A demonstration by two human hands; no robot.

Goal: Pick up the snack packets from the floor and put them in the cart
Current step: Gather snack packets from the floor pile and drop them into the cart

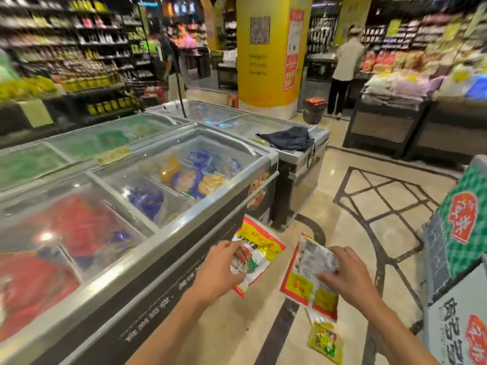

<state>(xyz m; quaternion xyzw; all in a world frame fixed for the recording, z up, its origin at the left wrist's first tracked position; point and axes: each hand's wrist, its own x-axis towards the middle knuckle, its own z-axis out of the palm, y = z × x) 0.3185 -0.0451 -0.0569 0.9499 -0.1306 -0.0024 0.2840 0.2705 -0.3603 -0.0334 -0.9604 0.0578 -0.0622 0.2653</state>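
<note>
My left hand grips a red, yellow and white snack packet, held above the floor beside the freezer's front. My right hand grips a second packet that shows its clear back with a red and yellow border. A smaller yellow-green packet lies on the floor just below the right-hand packet. No cart is in view.
A long glass-topped chest freezer runs along my left, with a dark bag lying on the further freezer. A green and red display box stands at the right. A yellow pillar, two people and stocked shelves stand beyond.
</note>
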